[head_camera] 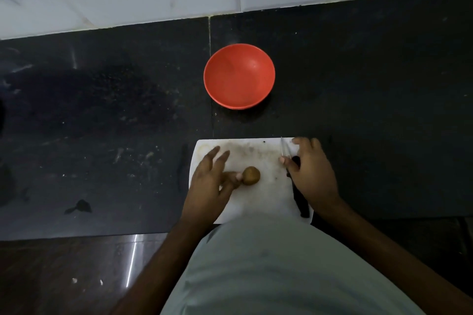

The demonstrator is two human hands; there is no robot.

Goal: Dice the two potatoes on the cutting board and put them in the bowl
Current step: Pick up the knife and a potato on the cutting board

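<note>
Counted in the head view: 1 potato [251, 175] seen whole on the board, lower centre; a second one is not made out. 1 white cutting board [256, 202], lower centre. 1 red bowl [239, 76], centre of frame. 1 knife [289, 158], right edge of the board. 2 hands counted: left hand [210, 181] and right hand [311, 169].

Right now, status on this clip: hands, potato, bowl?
Left hand open, thumb touching whole potato on cutting board. Right hand over knife, grip unclear. Red bowl empty. Nothing in the way.
</note>
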